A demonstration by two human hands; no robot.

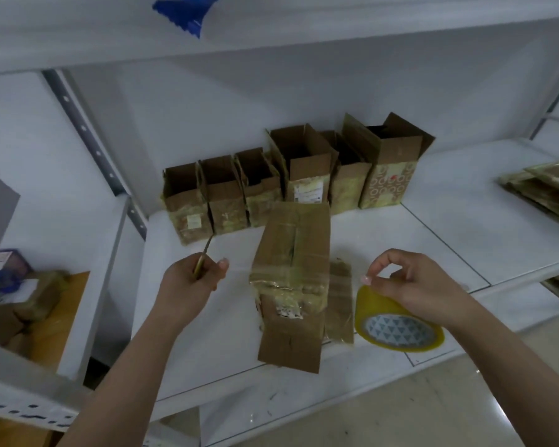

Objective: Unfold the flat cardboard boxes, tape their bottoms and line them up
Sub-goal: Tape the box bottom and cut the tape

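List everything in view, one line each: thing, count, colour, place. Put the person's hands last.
Upright open boxes: six, brown, in a row at the back of the shelf.
Box on its side: one, brown with tape bands, at the middle of the shelf, between the hands.
Flat cardboard: one piece, brown, lying right of that box.
Flat box stack: count unclear, brown, right edge of the shelf.
Tape roll: one, yellow, front right.
Blade tool: one, yellowish, in the left hand.
Shelf: one, white.
Left hand: grips the blade tool.
Right hand: holds the tape roll.
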